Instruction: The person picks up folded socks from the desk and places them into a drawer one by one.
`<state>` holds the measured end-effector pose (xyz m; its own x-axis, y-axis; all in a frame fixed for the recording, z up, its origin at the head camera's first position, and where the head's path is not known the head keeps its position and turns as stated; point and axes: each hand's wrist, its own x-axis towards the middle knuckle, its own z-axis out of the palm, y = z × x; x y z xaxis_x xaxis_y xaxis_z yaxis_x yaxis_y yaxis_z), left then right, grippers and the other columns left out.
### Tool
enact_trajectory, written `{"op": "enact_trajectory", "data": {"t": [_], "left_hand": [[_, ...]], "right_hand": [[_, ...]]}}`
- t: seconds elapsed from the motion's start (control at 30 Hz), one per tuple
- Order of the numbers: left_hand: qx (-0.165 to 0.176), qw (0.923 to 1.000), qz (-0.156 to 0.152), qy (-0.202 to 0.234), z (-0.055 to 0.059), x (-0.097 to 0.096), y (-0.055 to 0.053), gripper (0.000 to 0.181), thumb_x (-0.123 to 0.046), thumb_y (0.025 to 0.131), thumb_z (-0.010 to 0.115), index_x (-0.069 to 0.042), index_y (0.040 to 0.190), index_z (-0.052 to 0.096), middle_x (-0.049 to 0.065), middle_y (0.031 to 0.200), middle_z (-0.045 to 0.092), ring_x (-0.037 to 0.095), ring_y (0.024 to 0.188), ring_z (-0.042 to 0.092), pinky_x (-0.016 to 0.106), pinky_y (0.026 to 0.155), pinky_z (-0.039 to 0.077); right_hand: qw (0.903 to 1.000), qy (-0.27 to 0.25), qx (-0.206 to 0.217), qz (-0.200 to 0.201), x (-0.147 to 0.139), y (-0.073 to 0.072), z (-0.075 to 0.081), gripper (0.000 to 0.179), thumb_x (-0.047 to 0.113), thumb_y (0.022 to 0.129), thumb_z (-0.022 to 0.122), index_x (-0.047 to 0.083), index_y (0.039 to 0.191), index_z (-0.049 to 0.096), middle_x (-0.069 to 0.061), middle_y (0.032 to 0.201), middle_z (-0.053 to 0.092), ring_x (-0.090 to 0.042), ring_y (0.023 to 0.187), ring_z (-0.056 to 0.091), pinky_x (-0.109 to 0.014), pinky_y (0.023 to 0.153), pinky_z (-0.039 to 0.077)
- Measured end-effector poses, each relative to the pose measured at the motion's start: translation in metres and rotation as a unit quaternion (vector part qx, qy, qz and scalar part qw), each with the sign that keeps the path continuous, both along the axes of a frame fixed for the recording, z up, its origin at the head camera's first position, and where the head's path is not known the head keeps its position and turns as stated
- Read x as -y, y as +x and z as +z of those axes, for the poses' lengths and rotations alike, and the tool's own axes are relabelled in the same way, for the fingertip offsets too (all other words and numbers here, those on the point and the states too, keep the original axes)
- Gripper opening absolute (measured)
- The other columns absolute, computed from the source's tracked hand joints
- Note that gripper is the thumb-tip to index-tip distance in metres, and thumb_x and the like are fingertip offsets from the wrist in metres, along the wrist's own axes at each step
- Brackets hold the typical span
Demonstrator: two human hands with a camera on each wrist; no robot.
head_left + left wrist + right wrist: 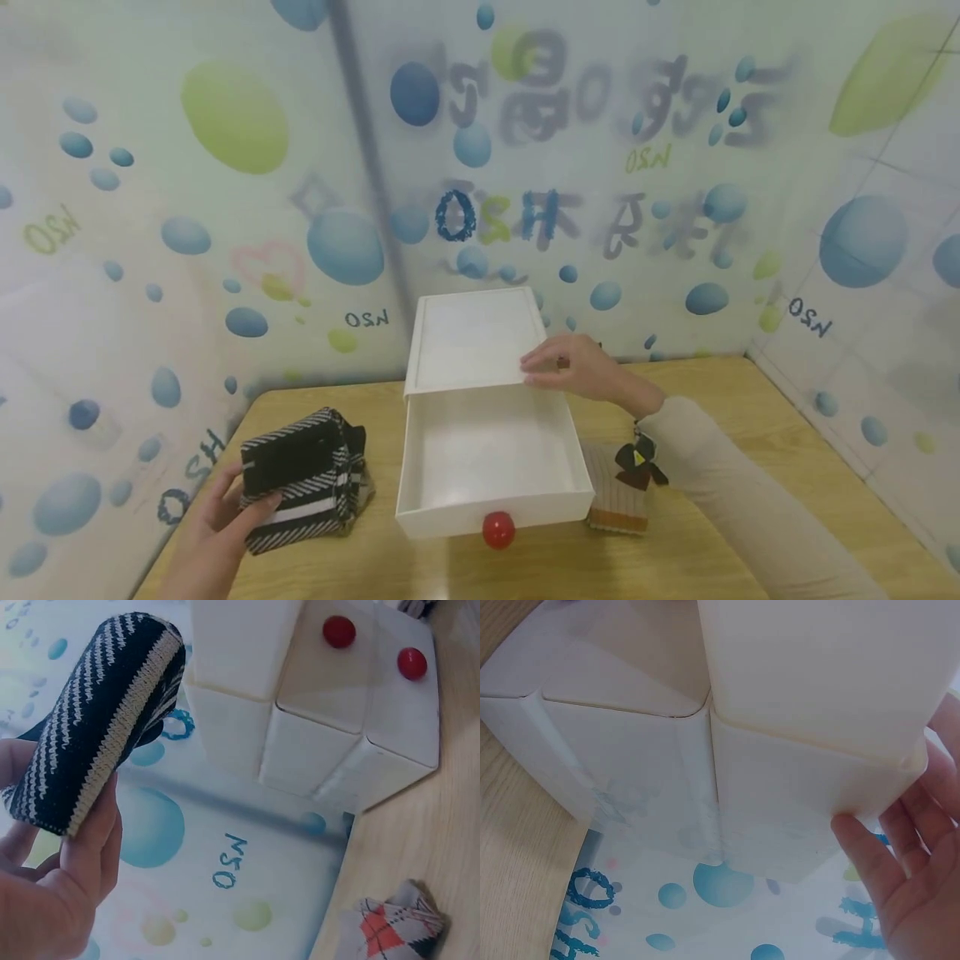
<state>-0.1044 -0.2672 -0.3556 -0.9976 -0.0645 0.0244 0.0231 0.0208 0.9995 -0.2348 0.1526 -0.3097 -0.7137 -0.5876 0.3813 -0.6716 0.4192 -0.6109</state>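
Note:
My left hand [217,517] grips a folded black-and-white striped knit sock [300,475], thumb in front, left of a white drawer cabinet [480,337]. In the left wrist view the sock appears as a thick rolled bundle above the table. The cabinet's top drawer [487,512] is pulled out, its visible inside bare, with a red round knob [498,530] on its front. My right hand [577,367] holds the cabinet's upper right edge. In the right wrist view its thumb [862,851] lies on one face and the fingers reach round the corner.
Below the top drawer are two shut drawers with red knobs [412,664]. An argyle sock [390,930] lies on the table left of the cabinet. Right of it lies a beige ribbed sock [611,492] with a brown band. A bubble-patterned wall [337,350] stands behind.

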Motion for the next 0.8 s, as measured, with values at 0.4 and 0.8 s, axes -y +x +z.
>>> {"op": "enact_trajectory", "data": {"t": [0.4, 0.8], "left_hand": [[-0.077, 0.9959, -0.047, 0.006, 0.023, -0.014, -0.005, 0.040, 0.007, 0.087, 0.050, -0.020, 0.117, 0.048, -0.011, 0.106, 0.058, 0.008, 0.090, 0.060, 0.023, 0.069, 0.053], [-0.109, 0.9894, -0.092, -0.029, 0.055, -0.037, -0.013, 0.040, 0.008, 0.086, 0.051, -0.018, 0.117, 0.050, -0.009, 0.110, 0.059, 0.009, 0.093, 0.059, 0.021, 0.073, 0.051]], "right_hand": [[1.0000, 0.002, 0.008, -0.006, -0.001, 0.000, 0.001, 0.020, 0.013, 0.081, 0.066, 0.003, 0.099, 0.068, -0.008, 0.102, 0.065, -0.019, 0.095, 0.058, -0.031, 0.078, 0.051], [0.9999, 0.006, 0.007, -0.007, 0.000, 0.000, 0.000, 0.020, 0.014, 0.082, 0.066, 0.004, 0.098, 0.069, -0.007, 0.102, 0.065, -0.019, 0.095, 0.058, -0.029, 0.078, 0.050]]}}
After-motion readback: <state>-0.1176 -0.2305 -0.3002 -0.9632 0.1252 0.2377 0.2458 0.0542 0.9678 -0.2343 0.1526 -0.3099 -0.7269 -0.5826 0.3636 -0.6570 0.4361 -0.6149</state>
